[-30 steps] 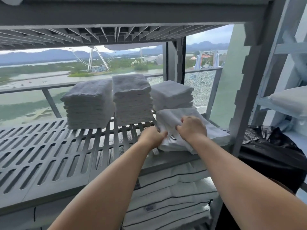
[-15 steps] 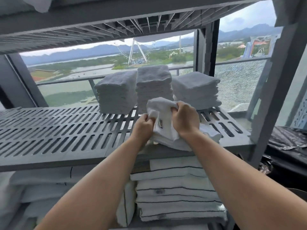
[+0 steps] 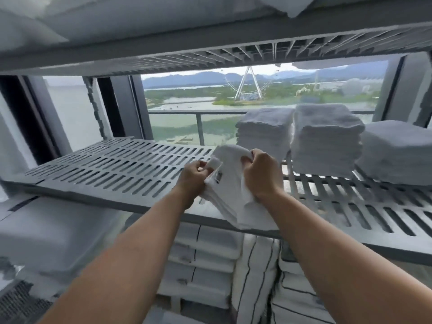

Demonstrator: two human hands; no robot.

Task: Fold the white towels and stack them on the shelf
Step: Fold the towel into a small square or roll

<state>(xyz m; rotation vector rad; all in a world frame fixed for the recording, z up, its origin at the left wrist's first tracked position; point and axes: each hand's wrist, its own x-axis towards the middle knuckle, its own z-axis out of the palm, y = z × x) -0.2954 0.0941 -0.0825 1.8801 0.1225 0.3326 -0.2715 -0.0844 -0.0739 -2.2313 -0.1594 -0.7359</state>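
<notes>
Far left: grey slotted shelf [image 3: 117, 169], front rail toward viewer.
Centre-left: left hand [image 3: 194, 176], clamped on the upper left corner of the white towel [image 3: 233, 195].
Centre: white towel, a second ago lying flat on the shelf front; now lifted and bunched, lower part draped over the front edge.
Centre-right: right hand [image 3: 261, 174], gripping the upper right corner, close beside the left.
Right: three folded stacks [image 3: 325, 141] at the back, apart from the held towel.
Judged: taken up for folding; fold not yet made, stacking outstanding.

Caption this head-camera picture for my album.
A person's left hand and right hand grip a crumpled white cloth towel over the grey slotted shelf, beside three stacks of folded towels.
</notes>
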